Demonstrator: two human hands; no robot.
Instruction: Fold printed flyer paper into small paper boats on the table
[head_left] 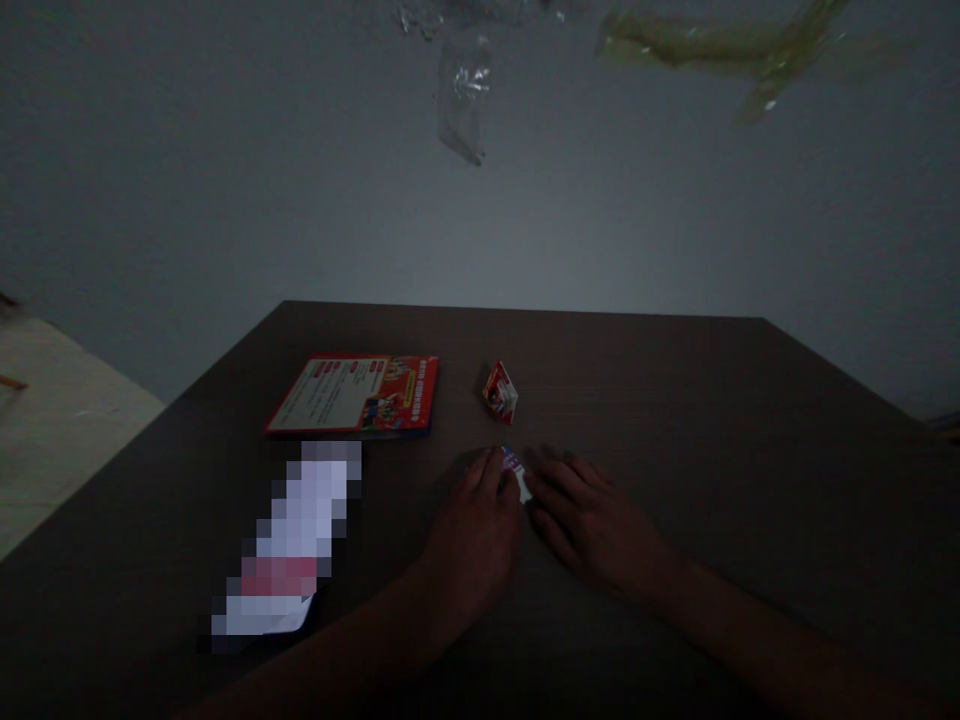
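Observation:
A small printed paper piece (517, 476), white with purple and blue, lies on the table between my two hands and is partly covered. My left hand (478, 522) is closed over its left side, thumb and fingers pressing it to the tabletop. From the right, my right hand (596, 520) reaches its edge with the fingertips; its fingers are stretched out low over the table. Just beyond them stands a small folded red printed paper (499, 393), creased into a peaked shape.
A red and white printed booklet (352, 395) lies at the back left of the dark wooden table (675, 390). In front of it is a phone-like object (300, 530) with a blurred bright face. Behind the table rises a wall (600, 220) bearing yellowish tape (697, 42) and clear plastic (463, 95).

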